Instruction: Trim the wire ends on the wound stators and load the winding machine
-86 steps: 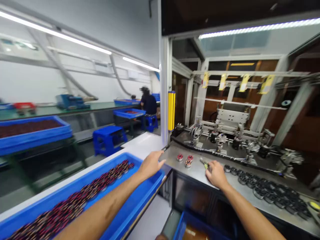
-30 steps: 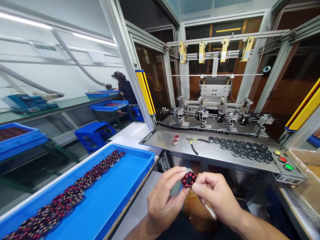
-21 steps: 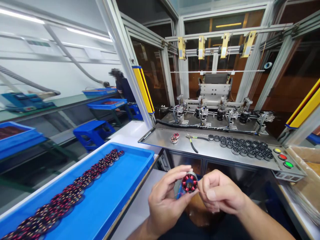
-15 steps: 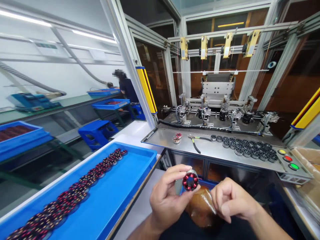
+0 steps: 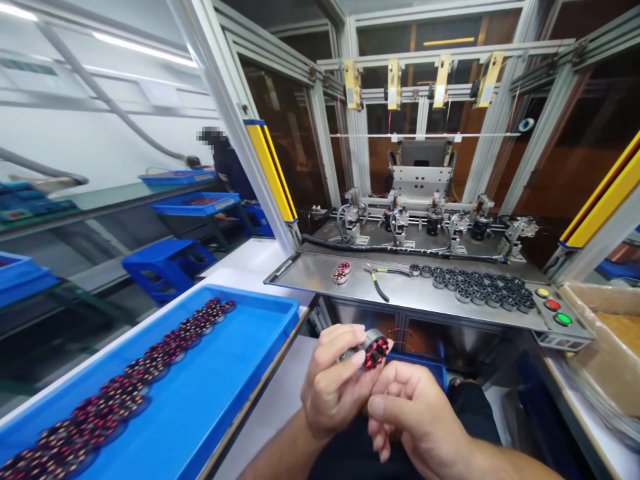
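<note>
My left hand (image 5: 335,380) is closed around a motor stator (image 5: 375,352), a grey ring with red wire coils, its coil face tilted to the right. Thin loops of red wire (image 5: 406,339) show just beyond it. Close against the left fingertips, my right hand (image 5: 413,407) has its fingers curled and thumb pressed in; what it pinches, if anything, is hidden. Ahead on the metal shelf (image 5: 300,277) lie wire cutters (image 5: 380,283) and a couple of wound stators (image 5: 342,272). Rows of dark unwound stator cores (image 5: 480,287) stand to their right.
At the left, a blue tray (image 5: 210,380) carries a long band of wound stators (image 5: 135,380). Behind the shelf stands a winding machine (image 5: 420,180) within a metal frame. Yellow, red and green buttons (image 5: 553,305) sit beside a cardboard box (image 5: 600,347). A person (image 5: 225,167) works far left.
The stator has turned from facing me to facing rightward. My right hand has moved left, up against the left hand. A shiny brown thing below the hands is out of sight.
</note>
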`<state>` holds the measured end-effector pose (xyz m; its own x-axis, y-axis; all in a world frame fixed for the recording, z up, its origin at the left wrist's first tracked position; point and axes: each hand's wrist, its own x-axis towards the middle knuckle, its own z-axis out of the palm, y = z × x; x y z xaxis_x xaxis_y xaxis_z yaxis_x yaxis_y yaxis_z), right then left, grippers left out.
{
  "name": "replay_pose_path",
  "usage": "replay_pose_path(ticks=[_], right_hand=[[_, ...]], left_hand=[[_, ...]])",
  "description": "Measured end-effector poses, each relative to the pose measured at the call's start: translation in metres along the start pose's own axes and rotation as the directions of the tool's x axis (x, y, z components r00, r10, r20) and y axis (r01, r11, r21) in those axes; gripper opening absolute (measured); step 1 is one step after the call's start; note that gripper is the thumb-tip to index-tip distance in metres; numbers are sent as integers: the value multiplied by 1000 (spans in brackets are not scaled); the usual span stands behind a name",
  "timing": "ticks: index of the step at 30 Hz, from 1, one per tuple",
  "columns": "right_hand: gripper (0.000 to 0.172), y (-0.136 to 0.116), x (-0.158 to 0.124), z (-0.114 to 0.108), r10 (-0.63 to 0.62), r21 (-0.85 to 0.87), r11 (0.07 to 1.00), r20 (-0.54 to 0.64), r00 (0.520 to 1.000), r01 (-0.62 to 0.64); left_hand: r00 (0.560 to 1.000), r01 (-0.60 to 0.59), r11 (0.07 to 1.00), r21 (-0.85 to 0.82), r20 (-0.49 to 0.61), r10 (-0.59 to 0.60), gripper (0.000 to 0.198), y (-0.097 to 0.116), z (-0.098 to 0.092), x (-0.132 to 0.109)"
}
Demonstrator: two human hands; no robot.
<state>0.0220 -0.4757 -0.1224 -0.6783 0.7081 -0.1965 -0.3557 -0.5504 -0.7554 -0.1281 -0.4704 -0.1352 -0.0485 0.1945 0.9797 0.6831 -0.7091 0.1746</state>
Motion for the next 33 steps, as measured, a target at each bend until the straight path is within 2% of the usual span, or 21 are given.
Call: replay_pose_path(ticks=[5, 8, 11, 16, 21, 24, 28, 30, 33], right_hand=[[35, 2, -2, -6, -56, -26, 998, -6, 998, 56], [40, 3, -3, -5, -93, 5, 996, 20, 995, 93], [47, 4, -2, -1, -113, 10, 994, 13, 994, 113], [50, 6, 1, 3, -113, -23, 993, -72, 991, 112], [52, 8, 3, 1, -176, -65, 983, -56, 983, 172], [52, 6, 3, 2, -211, -115, 972, -58, 976, 204], [51, -2, 2, 1, -197, -165, 970, -104, 975, 178], [51, -4, -1, -3, -154, -172, 976, -98, 983, 136], [52, -1, -6, -10, -57, -178, 983, -33, 998, 50]], left_hand=[[987, 153, 987, -39, -33, -154, 48, -2, 2, -16], [984, 173, 984, -46, -35, -175, 47, -2, 4, -19], [992, 122, 991, -49, -22, -123, 41, -3, 2, -16], [1000, -11, 1000, -1, -26, 11, 41, -1, 0, -3], [1000, -3, 1000, 3, -9, 3, 31, 3, 0, 4], [999, -39, 999, 37, -2, 39, 25, 2, -2, 2], [995, -94, 994, 59, 26, 93, 33, -1, -3, -1], [999, -27, 1000, 11, 19, 27, 43, 0, -1, -2], [975, 216, 967, -136, -27, -221, 55, 6, 6, 0]])
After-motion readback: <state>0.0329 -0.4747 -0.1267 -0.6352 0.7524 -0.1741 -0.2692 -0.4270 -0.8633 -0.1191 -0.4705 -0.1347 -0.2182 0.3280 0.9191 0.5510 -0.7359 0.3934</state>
